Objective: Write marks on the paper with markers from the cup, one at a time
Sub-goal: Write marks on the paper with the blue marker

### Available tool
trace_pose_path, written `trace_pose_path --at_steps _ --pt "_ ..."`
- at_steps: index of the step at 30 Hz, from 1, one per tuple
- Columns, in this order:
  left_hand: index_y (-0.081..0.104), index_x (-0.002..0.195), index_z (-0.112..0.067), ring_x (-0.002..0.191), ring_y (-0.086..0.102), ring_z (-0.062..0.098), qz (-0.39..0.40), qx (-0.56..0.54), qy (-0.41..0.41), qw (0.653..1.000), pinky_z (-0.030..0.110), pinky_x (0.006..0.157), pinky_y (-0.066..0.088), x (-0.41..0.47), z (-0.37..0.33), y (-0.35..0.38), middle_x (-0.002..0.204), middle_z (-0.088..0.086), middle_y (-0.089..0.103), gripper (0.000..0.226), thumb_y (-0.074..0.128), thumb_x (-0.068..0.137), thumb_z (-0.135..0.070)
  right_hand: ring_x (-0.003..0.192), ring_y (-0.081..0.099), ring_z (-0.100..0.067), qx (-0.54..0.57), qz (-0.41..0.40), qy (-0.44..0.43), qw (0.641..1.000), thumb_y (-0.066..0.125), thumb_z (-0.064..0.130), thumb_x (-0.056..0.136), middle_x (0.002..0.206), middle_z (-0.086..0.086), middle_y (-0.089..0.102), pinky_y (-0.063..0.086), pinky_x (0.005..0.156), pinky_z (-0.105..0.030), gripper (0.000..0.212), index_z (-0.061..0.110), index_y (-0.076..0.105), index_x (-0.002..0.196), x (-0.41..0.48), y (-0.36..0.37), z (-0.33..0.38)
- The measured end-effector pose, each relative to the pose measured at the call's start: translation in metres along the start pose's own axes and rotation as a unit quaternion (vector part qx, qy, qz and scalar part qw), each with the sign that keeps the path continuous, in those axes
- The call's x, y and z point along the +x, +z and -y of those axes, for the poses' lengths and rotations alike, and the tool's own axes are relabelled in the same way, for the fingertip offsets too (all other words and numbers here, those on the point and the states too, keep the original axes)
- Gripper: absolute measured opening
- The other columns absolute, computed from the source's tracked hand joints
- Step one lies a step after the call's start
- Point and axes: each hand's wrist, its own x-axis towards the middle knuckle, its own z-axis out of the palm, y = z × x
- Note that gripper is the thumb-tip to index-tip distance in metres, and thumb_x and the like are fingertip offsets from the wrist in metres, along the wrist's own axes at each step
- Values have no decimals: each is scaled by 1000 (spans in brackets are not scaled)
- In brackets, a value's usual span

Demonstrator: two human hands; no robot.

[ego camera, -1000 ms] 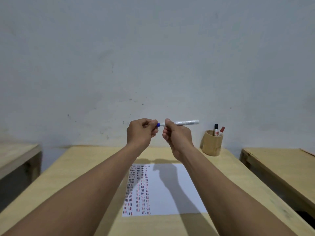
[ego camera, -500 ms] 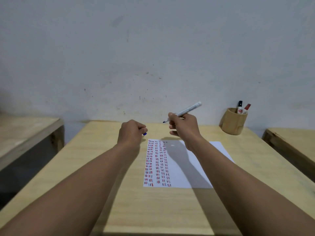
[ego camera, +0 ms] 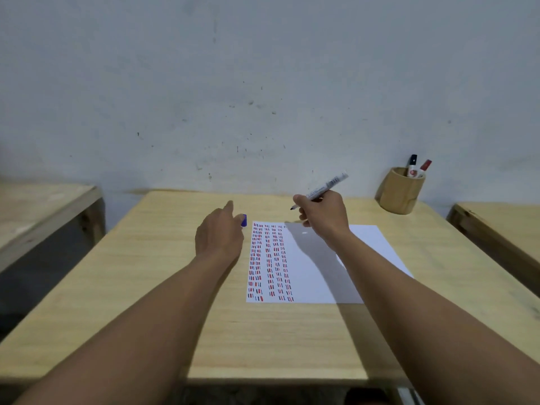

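Observation:
A white paper (ego camera: 369,233) lies on the wooden table (ego camera: 146,273), its left part filled with columns of short red, blue and dark marks. My right hand (ego camera: 324,214) hovers over the paper's top edge, shut on an uncapped white marker (ego camera: 328,184) whose dark tip points left and down. My left hand (ego camera: 219,232) sits low just left of the paper, with the blue cap (ego camera: 244,220) at its fingertips and the index finger lifted. A wooden cup (ego camera: 399,191) at the table's far right holds a black-capped marker (ego camera: 412,163) and a red-capped marker (ego camera: 423,168).
A plain grey wall stands right behind the table. A second wooden table (ego camera: 43,211) is off to the left across a gap, and a third table (ego camera: 502,226) is to the right, close to the cup.
The hands pulled the blue cap off the marker and moved apart. Both came down toward the table; the left hand with the cap now sits beside the paper. The view tilted down.

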Motion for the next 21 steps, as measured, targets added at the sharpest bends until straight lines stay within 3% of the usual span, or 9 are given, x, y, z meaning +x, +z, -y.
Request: trace_pose_path --at_steps 4,6,9,12,21 --pt "62 116 -12 114 58 32 45 92 31 994 43 93 42 -16 16 9 112 9 65 35 33 103 -28 54 63 -19 -33 -9 20 999 67 18 84 71 -12 74 58 55 -33 12 9 70 77 2 5 -20" --pt "57 133 -14 131 47 30 81 135 46 987 46 108 35 -15 20 13 131 9 58 44 28 103 -29 57 65 -18 -52 -13 22 998 68 21 86 73 -10 74 54 53 -29 18 4 71 82 2 9 -29" --pt "32 156 -15 152 19 31 123 150 45 980 51 122 16 -14 20 15 161 10 33 54 22 105 -32 68 70 -20 -73 -18 17 997 71 27 85 71 -4 74 52 60 -30 27 1 72 82 5 13 -37" --pt "22 159 -16 155 8 30 134 154 49 978 52 124 9 -14 20 16 167 11 19 57 17 106 -34 73 73 -22 -74 -11 19 997 73 30 84 75 -4 76 55 69 -33 26 4 71 86 9 14 -42" --pt "24 158 -15 155 10 31 124 158 54 978 54 123 11 -14 22 17 166 12 21 59 17 105 -38 62 71 -17 -91 -2 10 996 72 32 81 65 -3 75 55 66 -31 29 4 73 78 9 15 -45"
